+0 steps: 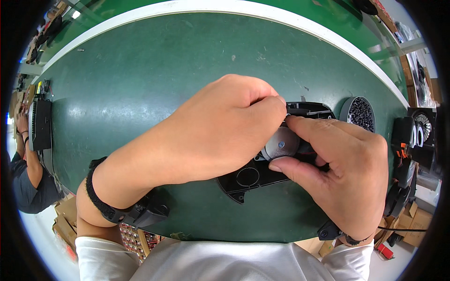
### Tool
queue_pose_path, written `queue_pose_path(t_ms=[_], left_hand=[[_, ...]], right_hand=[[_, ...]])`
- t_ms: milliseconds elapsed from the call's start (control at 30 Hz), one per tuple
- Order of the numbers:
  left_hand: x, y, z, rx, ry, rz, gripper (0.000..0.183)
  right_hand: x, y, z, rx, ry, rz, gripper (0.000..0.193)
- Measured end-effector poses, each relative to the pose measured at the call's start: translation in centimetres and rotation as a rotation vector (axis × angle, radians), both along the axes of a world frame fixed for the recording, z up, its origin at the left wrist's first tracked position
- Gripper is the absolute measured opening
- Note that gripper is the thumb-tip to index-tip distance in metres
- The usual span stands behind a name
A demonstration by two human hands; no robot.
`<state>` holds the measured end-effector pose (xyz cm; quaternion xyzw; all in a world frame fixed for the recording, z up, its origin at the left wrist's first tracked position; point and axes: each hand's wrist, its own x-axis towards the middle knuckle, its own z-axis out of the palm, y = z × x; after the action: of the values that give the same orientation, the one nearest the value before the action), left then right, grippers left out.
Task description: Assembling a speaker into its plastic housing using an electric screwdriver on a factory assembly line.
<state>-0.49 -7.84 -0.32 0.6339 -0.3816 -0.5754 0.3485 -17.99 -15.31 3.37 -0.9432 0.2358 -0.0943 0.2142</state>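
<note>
A black plastic housing (pixel 276 178) lies on the green table under my hands, with a ring shape moulded into its near part. Seated in it is a round silver metal part (pixel 281 143) with a small hub at its centre. My right hand (pixel 349 164) grips this part, thumb at its near edge and index finger at its far edge. Over its far left side, my left hand (pixel 243 124) is closed in a pinch. The left fingertips meet the right index finger, and whatever they hold is hidden behind the hand.
Right of the housing stands a round grey tub (pixel 360 114) full of small black screws. Black parts and a fan (pixel 423 125) crowd the table's right side. At the left edge sits a black case (pixel 40 124), beside another person's arm (pixel 32 161). A white rail (pixel 225 6) bounds the far side.
</note>
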Motion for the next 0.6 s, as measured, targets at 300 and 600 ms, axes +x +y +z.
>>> queue_pose_path(t_ms=[300, 600], left_hand=[[0.0, -0.2, 1.1, 0.063, -0.014, -0.017, 0.029], [0.5, -0.3, 0.9, 0.024, -0.023, -0.144, 0.041]], right_hand=[[0.2, 0.0, 0.3, -0.003, 0.024, 0.0, 0.045], [-0.2, -0.3, 0.0, -0.048, 0.029, 0.021, 0.04]])
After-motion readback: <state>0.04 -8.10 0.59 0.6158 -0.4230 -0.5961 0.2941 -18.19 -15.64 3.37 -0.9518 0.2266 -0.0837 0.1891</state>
